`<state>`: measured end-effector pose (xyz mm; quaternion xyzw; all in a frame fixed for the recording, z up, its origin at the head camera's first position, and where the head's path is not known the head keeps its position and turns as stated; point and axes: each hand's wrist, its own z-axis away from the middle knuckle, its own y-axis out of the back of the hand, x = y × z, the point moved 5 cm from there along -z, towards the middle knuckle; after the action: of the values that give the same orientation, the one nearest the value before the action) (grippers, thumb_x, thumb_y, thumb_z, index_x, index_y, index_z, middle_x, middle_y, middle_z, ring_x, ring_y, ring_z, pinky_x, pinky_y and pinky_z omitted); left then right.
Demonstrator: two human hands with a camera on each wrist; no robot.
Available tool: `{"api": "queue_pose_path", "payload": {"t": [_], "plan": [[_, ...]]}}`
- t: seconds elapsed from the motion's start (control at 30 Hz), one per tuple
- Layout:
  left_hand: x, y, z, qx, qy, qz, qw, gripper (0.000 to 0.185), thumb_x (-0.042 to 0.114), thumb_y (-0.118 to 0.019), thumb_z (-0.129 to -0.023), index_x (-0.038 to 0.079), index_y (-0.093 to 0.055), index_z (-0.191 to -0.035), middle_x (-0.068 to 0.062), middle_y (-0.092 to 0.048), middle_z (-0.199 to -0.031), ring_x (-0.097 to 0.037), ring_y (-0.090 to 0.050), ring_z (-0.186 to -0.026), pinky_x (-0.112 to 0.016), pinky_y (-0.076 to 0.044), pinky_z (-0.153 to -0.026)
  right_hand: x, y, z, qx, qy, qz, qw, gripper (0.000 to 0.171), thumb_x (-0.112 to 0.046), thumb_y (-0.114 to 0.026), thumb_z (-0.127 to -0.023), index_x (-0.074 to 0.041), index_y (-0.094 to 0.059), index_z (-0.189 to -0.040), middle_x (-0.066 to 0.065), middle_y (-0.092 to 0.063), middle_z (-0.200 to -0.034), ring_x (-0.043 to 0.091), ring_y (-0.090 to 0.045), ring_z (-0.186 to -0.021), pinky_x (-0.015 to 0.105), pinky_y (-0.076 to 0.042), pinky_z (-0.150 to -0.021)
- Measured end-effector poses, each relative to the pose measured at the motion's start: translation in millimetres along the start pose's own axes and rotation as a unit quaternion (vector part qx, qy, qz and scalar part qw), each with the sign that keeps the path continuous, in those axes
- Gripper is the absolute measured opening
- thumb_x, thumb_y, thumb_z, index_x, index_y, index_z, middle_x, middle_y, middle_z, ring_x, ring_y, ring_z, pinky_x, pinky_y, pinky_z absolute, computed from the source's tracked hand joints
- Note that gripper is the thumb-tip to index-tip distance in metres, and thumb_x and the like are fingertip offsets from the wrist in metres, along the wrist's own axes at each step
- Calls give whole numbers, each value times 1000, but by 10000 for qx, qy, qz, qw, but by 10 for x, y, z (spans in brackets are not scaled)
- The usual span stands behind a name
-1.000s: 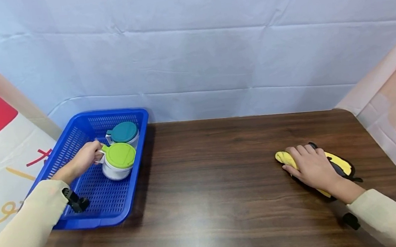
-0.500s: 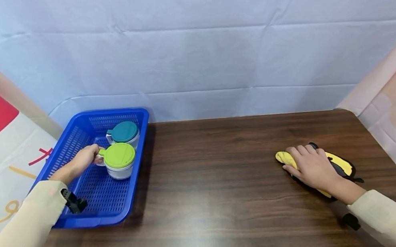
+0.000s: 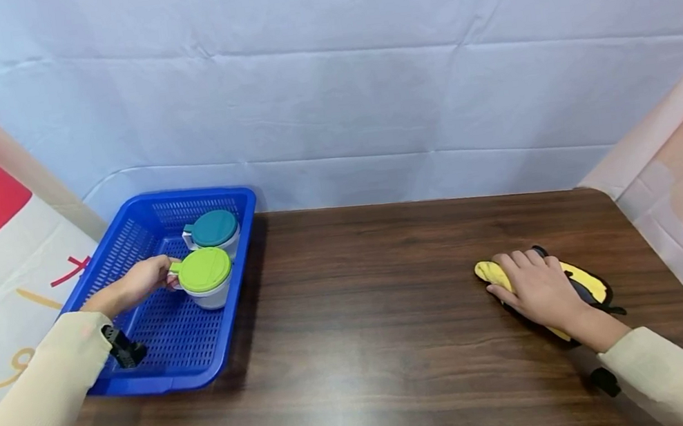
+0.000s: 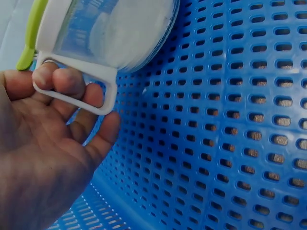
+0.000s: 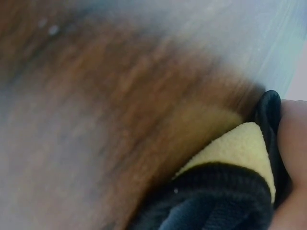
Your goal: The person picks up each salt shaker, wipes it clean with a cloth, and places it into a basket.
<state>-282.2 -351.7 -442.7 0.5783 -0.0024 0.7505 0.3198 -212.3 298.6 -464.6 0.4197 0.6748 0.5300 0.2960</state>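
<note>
I see a dark wooden table (image 3: 390, 319) backed by pale blue cloth, its broad middle bare. At the far left a blue basket (image 3: 140, 317) sits against the table's edge. My left hand (image 3: 136, 284) hooks its fingers (image 4: 67, 81) through the handle of the green-lidded cup (image 3: 206, 277) inside it, beside a teal-lidded cup (image 3: 213, 230). Near the right edge my right hand (image 3: 539, 286) lies flat, fingers relaxed, on a yellow and black cloth (image 3: 586, 281).

The basket (image 3: 131, 235) sits on the tabletop (image 3: 365, 321) at its far left corner. Inside the basket two cups stand by its right wall: the rear cup (image 3: 214, 232) just behind the front cup (image 3: 204, 277). The cloth (image 3: 586, 284) lies well to the basket's right.
</note>
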Motion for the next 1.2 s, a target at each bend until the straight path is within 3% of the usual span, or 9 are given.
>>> {"api": "queue_pose_path", "payload": {"t": [0.37, 0.5, 0.63, 0.73, 0.8, 1.0, 1.2], "plan": [[-81, 41, 14, 108, 404, -199, 9989, 27, 9, -20, -97, 4, -45, -87, -6, -53, -96, -17, -52, -94, -38, -48, -87, -21, 15, -2, -6, 1, -6, 10000, 52, -33, -78, -86, -2, -56, -122, 16, -61, -99, 37, -58, -89, 52, -42, -65], [-95, 44, 27, 126, 481, -314, 9983, 36, 11, -19, -99, -7, -49, -108, -16, -55, -112, -19, -53, -105, -41, -48, -91, -17, 20, 1, 34, 2, -21, 10000, 53, -33, -78, -86, -3, -56, -123, 16, -61, -100, 37, -58, -89, 52, -42, -65], [-111, 42, 50, 109, 555, -427, 9975, 47, 12, -17, -101, -17, -41, -131, -29, -47, -133, -32, -50, -120, -45, -49, -94, -12, 13, 2, 39, 3, -30, 10000, 53, -33, -78, -86, -3, -56, -123, 16, -62, -101, 37, -58, -90, 52, -42, -65], [-122, 41, 60, 72, 585, -419, 9974, 52, 13, -16, -102, -19, -37, -137, -34, -43, -138, -40, -45, -126, -48, -48, -96, -7, 7, -2, 27, -6, -23, 10000, 53, -33, -78, -86, -3, -56, -123, 17, -61, -101, 37, -58, -91, 52, -42, -66], [-127, 44, 65, 84, 578, -428, 9974, 54, 13, -16, -102, -20, -35, -139, -35, -43, -139, -40, -46, -126, -47, -49, -95, -3, 3, -5, 11, -21, -5, 10000, 54, -33, -78, -86, -3, -56, -124, 17, -62, -102, 37, -58, -91, 53, -42, -66], [-137, 60, 67, 130, 512, -474, 9975, 56, 15, -19, -102, -21, -34, -141, -32, -49, -136, -23, -54, -114, -42, -51, -92, 4, -9, -8, -15, -54, -6, 10000, 54, -34, -78, -86, -3, -55, -124, 17, -62, -102, 37, -58, -92, 52, -41, -66], [-143, 72, 54, 8, 553, -481, 9973, 57, 15, -18, -102, -21, -31, -144, -34, -46, -139, -22, -54, -115, -47, -50, -95, 1, 14, 14, 0, -116, 34, 9999, 54, -34, -78, -86, -3, -55, -125, 15, -62, -98, 36, -58, -87, 50, -41, -63]]}}
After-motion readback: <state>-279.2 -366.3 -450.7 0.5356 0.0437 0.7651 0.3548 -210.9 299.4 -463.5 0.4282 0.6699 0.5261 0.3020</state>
